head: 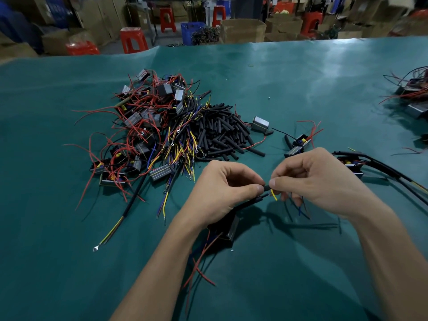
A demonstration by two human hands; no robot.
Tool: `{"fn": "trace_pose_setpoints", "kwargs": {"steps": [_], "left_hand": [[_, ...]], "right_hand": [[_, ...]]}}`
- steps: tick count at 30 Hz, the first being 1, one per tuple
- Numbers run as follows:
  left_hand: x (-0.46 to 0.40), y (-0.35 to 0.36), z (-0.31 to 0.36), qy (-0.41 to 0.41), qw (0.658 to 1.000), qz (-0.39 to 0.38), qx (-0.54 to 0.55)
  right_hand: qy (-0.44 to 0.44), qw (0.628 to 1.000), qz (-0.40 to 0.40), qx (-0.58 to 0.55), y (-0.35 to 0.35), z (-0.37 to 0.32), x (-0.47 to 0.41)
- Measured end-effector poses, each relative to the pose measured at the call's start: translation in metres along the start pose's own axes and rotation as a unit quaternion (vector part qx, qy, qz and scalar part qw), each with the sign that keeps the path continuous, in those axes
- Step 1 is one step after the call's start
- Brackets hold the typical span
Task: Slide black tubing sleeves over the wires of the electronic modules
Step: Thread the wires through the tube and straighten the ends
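Both hands raised over the green tabletop (69, 228), close together, near touching at the fingertips. Left hand (222, 193) pinching a black tubing sleeve (266, 187) between thumb and forefinger — open end of the sleeve facing right, toward the other hand. Right hand (315, 181) pinching a yellow wire (274, 195), bare tip just beside the sleeve mouth, apparently not yet inside. Sleeve's long axis roughly left-right, wire tip angled down and slightly off that line — needs lining up with the sleeve before the push, probably. Second sleeved lead (252, 201) running down-left under the left hand to the electronic module (231, 230) below the left wrist; hanging or resting, cannot tell. Red wires (199, 272) trailing from it toward the near edge. Blue wire under the right hand, partly hidden.

Step in hand, by judgement: threading the wire into the sleeve, early on this module.

Beyond the hands: pile of loose black sleeves (222, 133), just left of it a heap of unsleeved modules with red wires (139, 126). Right of the hands, finished modules with sleeved leads (361, 163). More modules at far right edge (412, 93).
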State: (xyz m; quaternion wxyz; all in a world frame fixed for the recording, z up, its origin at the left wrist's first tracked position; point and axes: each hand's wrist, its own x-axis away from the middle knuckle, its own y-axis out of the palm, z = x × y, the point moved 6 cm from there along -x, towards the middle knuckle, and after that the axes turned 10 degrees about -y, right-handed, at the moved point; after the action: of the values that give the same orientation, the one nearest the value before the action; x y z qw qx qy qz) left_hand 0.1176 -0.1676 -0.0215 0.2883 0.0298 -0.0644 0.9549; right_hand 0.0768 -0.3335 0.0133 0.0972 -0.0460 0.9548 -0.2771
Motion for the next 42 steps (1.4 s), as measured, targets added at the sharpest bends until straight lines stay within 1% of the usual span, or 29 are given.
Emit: {"fn": "trace_pose_setpoints", "kwargs": {"steps": [3, 9, 18, 22, 25, 27, 29, 31, 35, 42], "left_hand": [[0.0, 0.001, 0.0, 0.001, 1.0, -0.007, -0.001], [0.0, 0.001, -0.001, 0.005, 0.999, 0.011, -0.031], [0.0, 0.004, 0.002, 0.029, 0.998, 0.031, -0.037], [0.0, 0.005, 0.001, 0.005, 1.0, 0.013, -0.023], [0.002, 0.0, 0.004, 0.006, 0.998, 0.026, -0.05], [0.004, 0.0, 0.003, -0.009, 0.996, -0.007, -0.086], [0.007, 0.001, -0.001, -0.034, 0.99, -0.066, -0.124], [0.008, 0.001, -0.003, -0.042, 0.986, -0.1, -0.128], [0.007, -0.005, -0.006, -0.069, 0.989, -0.107, -0.074], [0.004, -0.006, -0.011, -0.077, 0.991, -0.1, -0.038]], "right_hand": [[0.002, 0.999, -0.009, 0.033, 0.004, 0.0, -0.001], [-0.011, 0.999, -0.042, 0.004, 0.007, -0.004, 0.002], [-0.011, 0.999, -0.015, -0.036, 0.005, -0.005, 0.002], [0.006, 0.998, -0.016, -0.057, 0.009, -0.004, 0.003], [0.022, 0.996, -0.028, -0.077, 0.013, -0.004, 0.003], [0.026, 0.995, -0.032, -0.088, 0.013, -0.003, 0.003], [0.027, 0.995, -0.031, -0.092, 0.013, -0.003, 0.002], [0.028, 0.995, -0.022, -0.095, 0.012, -0.002, 0.002], [0.037, 0.993, 0.002, -0.116, 0.008, 0.003, 0.002], [0.064, 0.985, 0.032, -0.155, 0.0, 0.009, 0.003]]}}
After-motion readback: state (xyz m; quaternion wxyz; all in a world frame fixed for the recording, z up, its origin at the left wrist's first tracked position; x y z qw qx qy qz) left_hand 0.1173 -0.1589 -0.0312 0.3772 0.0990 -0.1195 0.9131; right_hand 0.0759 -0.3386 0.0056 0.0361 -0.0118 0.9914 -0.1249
